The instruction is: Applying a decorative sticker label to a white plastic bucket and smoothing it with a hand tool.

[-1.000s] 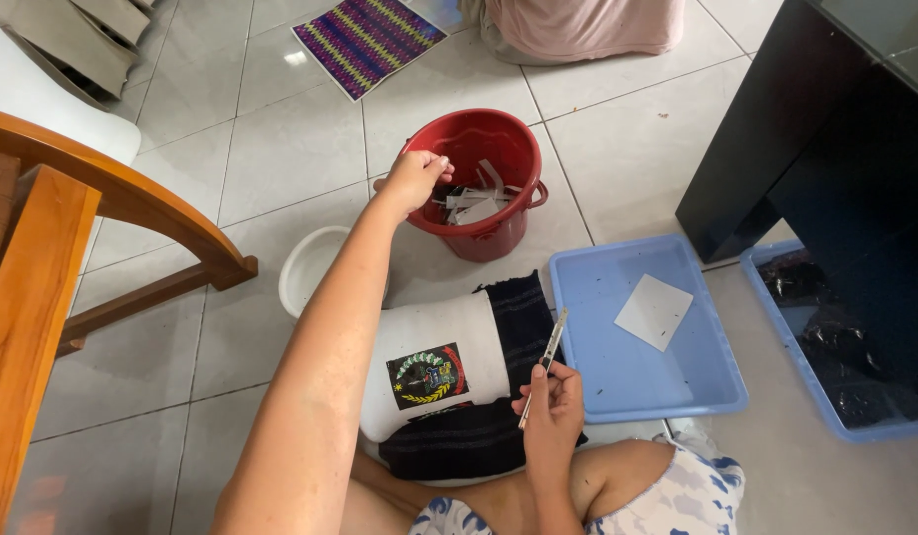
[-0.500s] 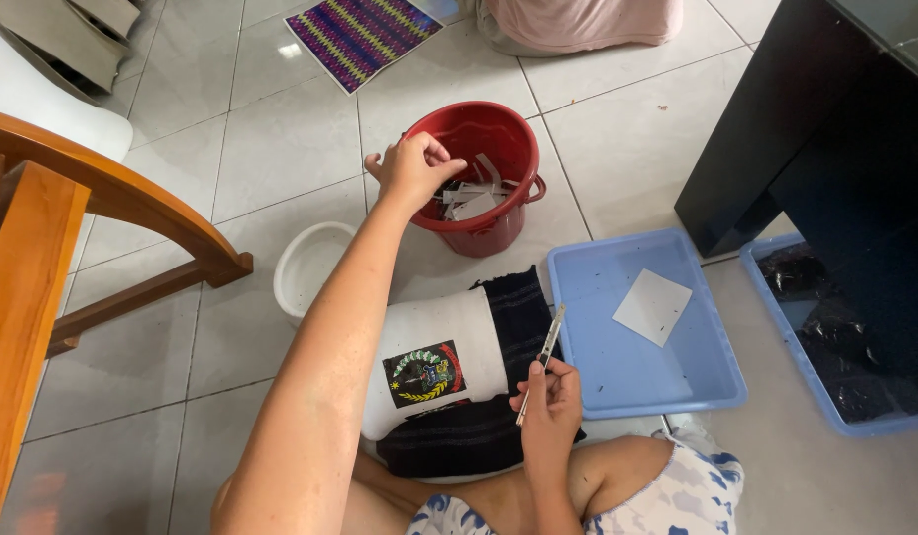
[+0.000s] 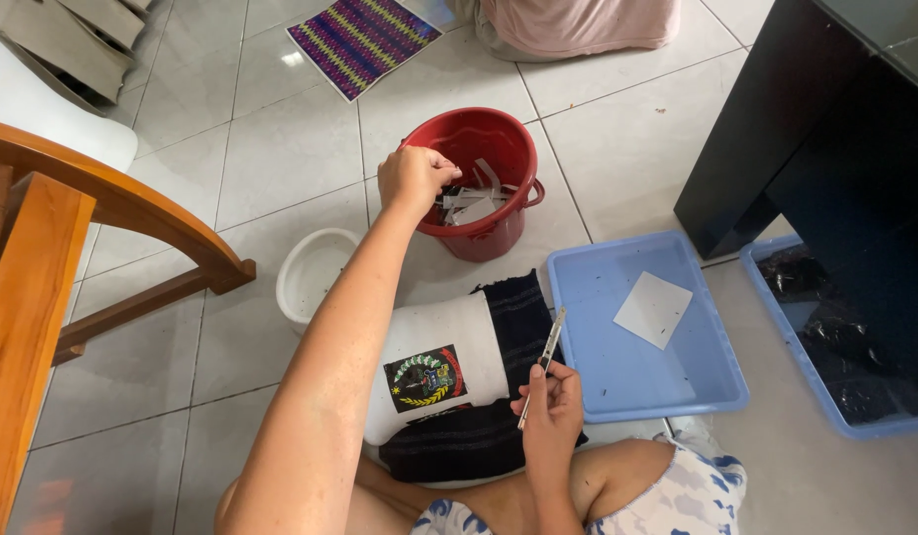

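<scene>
My left hand (image 3: 411, 178) is stretched out over the near rim of a red bucket (image 3: 499, 223) that holds scraps of paper; its fingers are curled closed, and I cannot see anything in them. My right hand (image 3: 553, 411) sits close to my lap and grips a slim craft knife (image 3: 546, 355), blade end pointing up and away. Between my arms lies a white cloth with a coloured emblem (image 3: 441, 369) on top of a dark striped fabric (image 3: 504, 416).
A blue tray (image 3: 712, 381) with a white paper square (image 3: 654, 309) lies right of the fabric; a second blue tray (image 3: 855, 421) holds dark material. A white bowl (image 3: 312, 267) stands left. Wooden chair (image 3: 73, 258) at left, black cabinet (image 3: 825, 139) at right, patterned sheet (image 3: 360, 40) beyond.
My left hand has shifted slightly over the bucket's rim and curled tighter. My right hand with the knife has stayed in place.
</scene>
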